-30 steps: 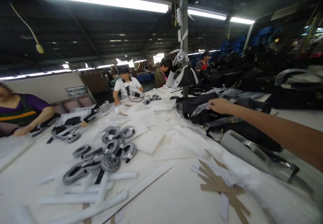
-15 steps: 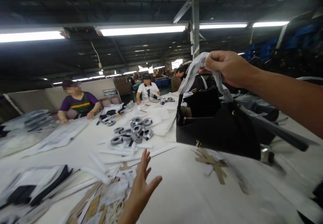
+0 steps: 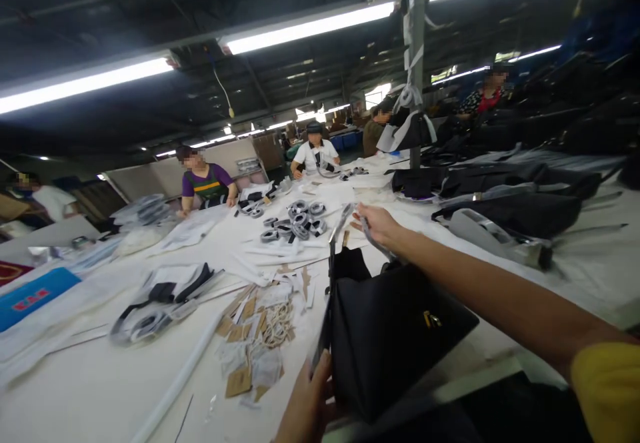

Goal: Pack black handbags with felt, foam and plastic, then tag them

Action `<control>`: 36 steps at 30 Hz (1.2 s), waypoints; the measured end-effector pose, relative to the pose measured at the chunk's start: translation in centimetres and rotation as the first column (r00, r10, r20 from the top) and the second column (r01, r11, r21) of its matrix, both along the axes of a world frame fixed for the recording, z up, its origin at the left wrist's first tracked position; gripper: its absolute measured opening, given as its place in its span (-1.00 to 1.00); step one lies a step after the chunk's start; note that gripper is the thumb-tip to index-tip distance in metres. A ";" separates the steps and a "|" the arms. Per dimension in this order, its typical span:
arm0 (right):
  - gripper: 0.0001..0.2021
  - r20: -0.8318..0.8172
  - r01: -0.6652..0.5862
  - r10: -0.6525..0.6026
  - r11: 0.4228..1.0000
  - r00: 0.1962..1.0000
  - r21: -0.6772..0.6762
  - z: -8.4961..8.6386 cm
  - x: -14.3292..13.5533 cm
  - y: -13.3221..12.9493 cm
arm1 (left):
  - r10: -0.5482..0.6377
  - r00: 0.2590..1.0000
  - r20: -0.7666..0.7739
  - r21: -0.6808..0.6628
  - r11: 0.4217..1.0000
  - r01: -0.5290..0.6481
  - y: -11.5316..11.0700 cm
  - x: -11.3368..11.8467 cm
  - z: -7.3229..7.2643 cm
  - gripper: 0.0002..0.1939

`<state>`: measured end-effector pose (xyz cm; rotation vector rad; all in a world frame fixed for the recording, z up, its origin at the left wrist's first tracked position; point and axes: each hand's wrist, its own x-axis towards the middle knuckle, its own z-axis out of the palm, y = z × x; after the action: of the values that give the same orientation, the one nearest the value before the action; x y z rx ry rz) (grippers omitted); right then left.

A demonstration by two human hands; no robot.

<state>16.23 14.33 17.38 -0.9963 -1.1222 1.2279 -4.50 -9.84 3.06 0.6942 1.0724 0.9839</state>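
Observation:
A black handbag [image 3: 395,330] with small gold lettering hangs tilted over the near edge of the white table. My right hand [image 3: 377,225] grips its handle [image 3: 345,220], which is wrapped in greyish film, above the bag's open top. Low at the bag's left side, my left hand [image 3: 313,396] holds the side panel, with the thumb in front and the other fingers partly hidden by the bag.
Tags, cords and paper scraps [image 3: 265,330] lie left of the bag, wrapped straps [image 3: 155,310] beyond them. Strap coils [image 3: 300,220] sit mid-table, black bags [image 3: 515,213] at right. A person in purple [image 3: 207,183] and others work around the table.
The bag has moved toward me and left, and has turned so its lettered side shows. My left hand, open and empty before, now holds its side. The view has shifted right.

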 end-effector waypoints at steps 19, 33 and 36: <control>-0.13 0.986 -0.589 -0.093 0.793 0.139 0.158 -12.1 9.2 -14.3 | 0.313 0.071 -0.947 0.241 0.548 0.801 6.5 1.2 2.5 -0.08; -0.26 0.956 -0.666 -0.264 0.692 0.126 0.279 -16.1 7.5 -17.9 | 0.416 0.002 -0.909 0.169 0.365 0.915 4.1 1.3 -1.2 -0.39; -0.26 0.935 -0.637 -0.312 0.689 0.169 0.345 -19.0 7.5 -18.5 | 0.514 0.040 -0.857 0.234 0.318 0.919 4.1 0.6 -4.0 -0.40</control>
<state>23.71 -4.21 -1.67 -0.9738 -2.6241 -0.0851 -3.87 -5.72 -0.98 2.9999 1.2387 0.3838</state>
